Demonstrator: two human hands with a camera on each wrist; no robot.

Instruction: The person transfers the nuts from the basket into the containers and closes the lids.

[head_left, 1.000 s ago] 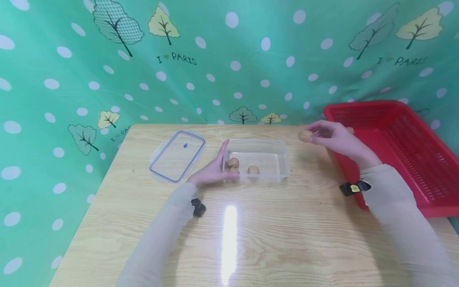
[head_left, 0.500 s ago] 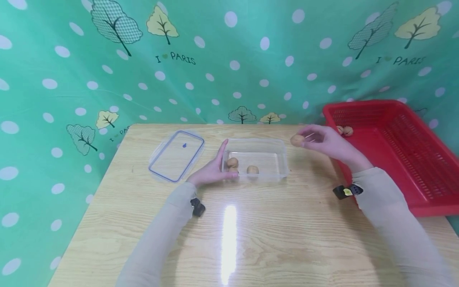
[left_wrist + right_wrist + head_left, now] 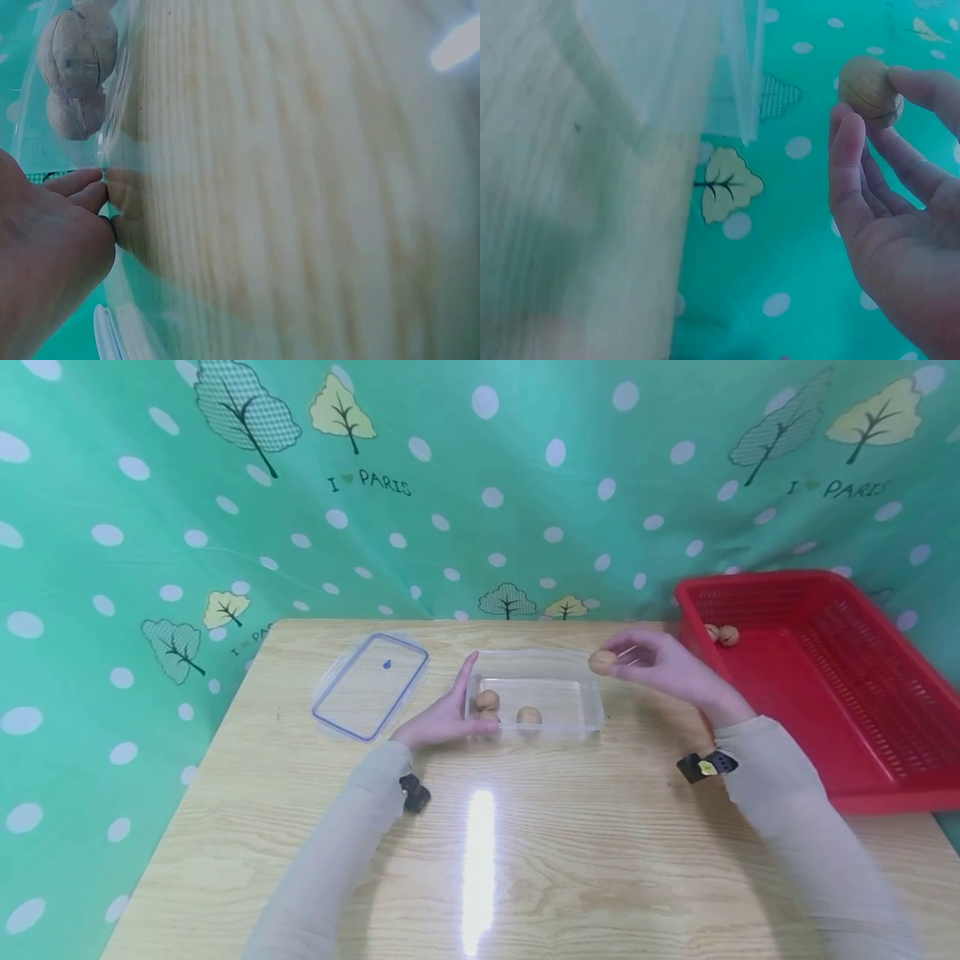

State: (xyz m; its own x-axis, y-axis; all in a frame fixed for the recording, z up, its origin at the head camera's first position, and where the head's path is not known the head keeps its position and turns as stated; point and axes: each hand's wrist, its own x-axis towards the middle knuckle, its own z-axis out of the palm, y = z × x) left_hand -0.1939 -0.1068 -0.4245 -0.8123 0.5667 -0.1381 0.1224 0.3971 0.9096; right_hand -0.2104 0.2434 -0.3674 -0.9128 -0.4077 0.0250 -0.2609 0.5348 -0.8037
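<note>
The right hand [image 3: 660, 665] pinches a round, brown walnut [image 3: 602, 662] between thumb and fingers, near the adjacent end of a clear, rectangular plastic container [image 3: 562, 695]. The left hand [image 3: 442, 718], fingers extended, touches the opposite end. Three further walnuts [image 3: 528, 716] lie inside, towards the left hand. A red, perforated plastic basket [image 3: 802, 718] stands to the right of the right hand.

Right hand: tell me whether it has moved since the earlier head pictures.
Yes. In the head view, the right hand has moved left, away from the red basket toward the clear container.
</note>
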